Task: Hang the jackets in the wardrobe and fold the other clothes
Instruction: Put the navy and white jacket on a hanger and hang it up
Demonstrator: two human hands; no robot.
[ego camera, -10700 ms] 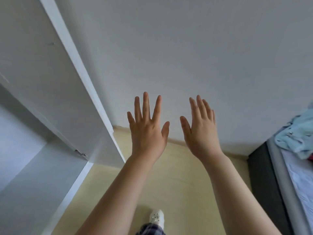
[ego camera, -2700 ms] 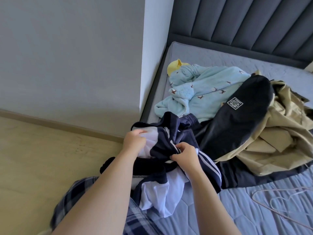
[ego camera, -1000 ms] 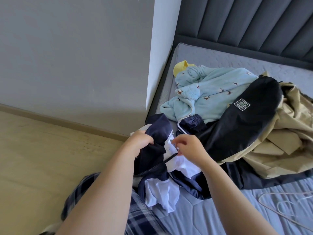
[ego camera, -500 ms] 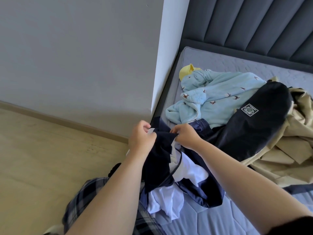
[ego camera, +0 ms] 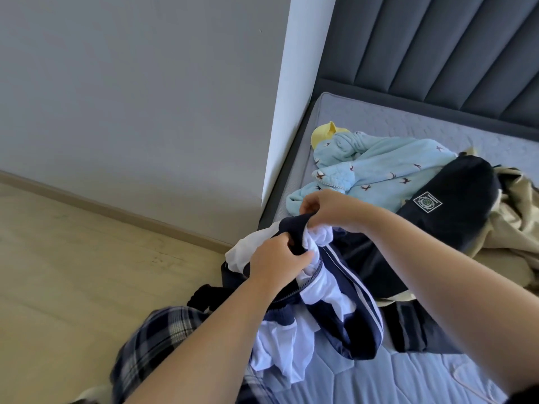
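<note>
Where the bed meets the wall corner, both hands work at one garment, a navy jacket with a white lining and two white stripes down its side. The left hand has its fingers curled round a bunch of the navy collar edge and white lining, pinching the fabric against the thumb. The right hand, just above and beyond it, grips the same dark rim with bent fingers, so the two hands sit close together with the cloth between them. The jacket hangs from this double grip (its lower part droops over the near edge of the mattress and against the person's plaid trousers), with white lining spilling out below.

Further back on the mattress lies a heap of other clothes. A light blue fleece garment printed with small dark birds lies crumpled near the wall, with a yellow item poking out at its far end. Beside it, to the right, a black garment bearing a square white-edged patch rests partly over a beige jacket, which reaches the right edge of the view. A dark padded headboard stands behind the bed, and pale wood flooring runs along the grey wall on the left.
</note>
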